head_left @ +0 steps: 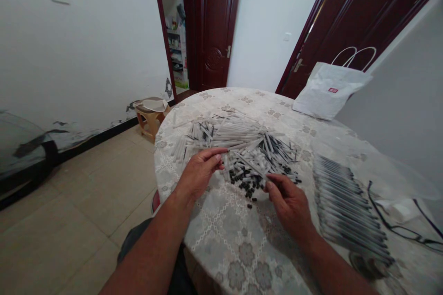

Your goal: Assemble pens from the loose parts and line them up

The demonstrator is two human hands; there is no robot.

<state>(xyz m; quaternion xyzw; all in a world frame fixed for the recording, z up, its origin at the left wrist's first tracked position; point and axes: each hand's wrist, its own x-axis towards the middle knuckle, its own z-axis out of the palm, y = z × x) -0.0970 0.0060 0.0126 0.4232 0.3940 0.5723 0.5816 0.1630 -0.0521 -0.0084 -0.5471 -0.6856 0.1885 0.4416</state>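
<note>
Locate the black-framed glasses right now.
Head view, far right: the glasses lie on the table, just right of the row of pen-like sticks, which separates them from the right hand.

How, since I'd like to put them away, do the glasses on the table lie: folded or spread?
Spread: the glasses have both temples sticking out from the front, well apart.

2 forearms (pixel 159 237) forward, right hand (pixel 290 200) pinching.
</note>
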